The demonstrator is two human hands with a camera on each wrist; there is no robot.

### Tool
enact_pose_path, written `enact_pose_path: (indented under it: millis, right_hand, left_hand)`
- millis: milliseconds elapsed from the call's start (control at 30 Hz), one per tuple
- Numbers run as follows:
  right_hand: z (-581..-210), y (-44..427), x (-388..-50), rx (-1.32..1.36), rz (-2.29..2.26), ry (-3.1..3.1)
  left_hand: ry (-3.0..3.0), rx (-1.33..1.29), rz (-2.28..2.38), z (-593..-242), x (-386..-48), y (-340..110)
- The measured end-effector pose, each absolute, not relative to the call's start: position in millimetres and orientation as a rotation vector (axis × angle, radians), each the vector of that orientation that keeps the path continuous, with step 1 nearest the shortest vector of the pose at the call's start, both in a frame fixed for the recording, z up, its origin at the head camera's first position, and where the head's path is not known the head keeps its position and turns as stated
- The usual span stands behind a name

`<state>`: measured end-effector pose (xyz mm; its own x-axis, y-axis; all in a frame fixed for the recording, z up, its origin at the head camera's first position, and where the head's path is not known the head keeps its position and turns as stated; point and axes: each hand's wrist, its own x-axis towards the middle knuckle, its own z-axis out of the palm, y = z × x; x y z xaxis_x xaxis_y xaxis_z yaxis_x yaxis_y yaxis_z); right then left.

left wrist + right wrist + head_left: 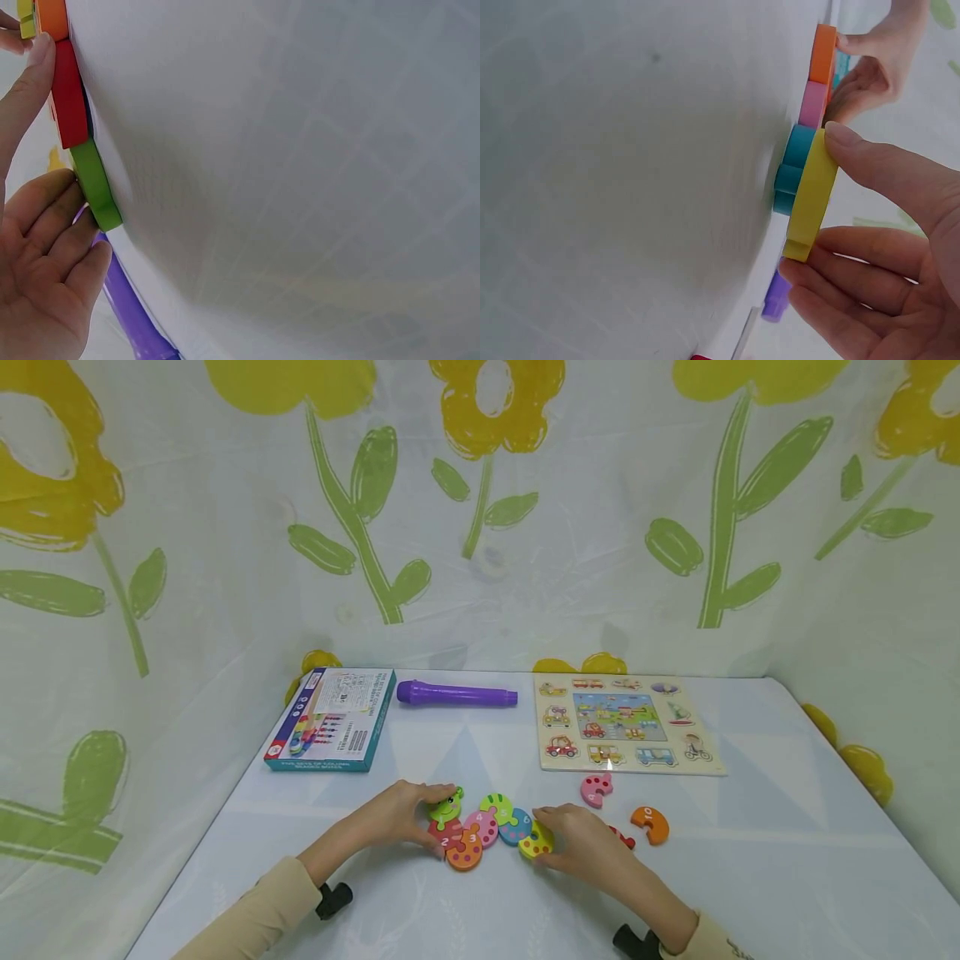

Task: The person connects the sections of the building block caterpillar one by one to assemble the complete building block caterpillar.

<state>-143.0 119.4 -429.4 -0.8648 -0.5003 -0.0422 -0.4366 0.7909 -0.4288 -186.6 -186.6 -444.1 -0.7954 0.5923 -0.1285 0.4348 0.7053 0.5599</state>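
Note:
A row of joined caterpillar puzzle pieces curves across the table. It starts at a green head (pixel 447 808), followed by a red piece (pixel 444 835), an orange piece (pixel 465 853), a pink piece (pixel 486 829), a green piece (pixel 495 806) and a blue piece (pixel 515 828). My left hand (pixel 401 814) holds the head end, its thumb by the red piece and its fingers at the green head. Between thumb and fingers, my right hand (pixel 585 843) pinches a yellow spotted piece (pixel 814 196) against the blue one; it looks slightly raised there.
Loose pink (pixel 597 790), orange (pixel 651 825) and partly hidden red (pixel 622 837) pieces lie beyond and right of my right hand. Behind stand a boxed set (pixel 333 720), a purple tube-like stick (pixel 457 694) and a vehicle picture board (pixel 558 760).

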Motion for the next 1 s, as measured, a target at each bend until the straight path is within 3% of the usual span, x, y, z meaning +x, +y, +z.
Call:
enact_pose_path:
  millis: [1000]
  right_hand:
    - [-435.0, 116.6, -144.0, -0.726, -0.574, 2.846]
  left_hand:
    - [2.619, 0.812, 0.726, -444.5, -187.6, -187.0]
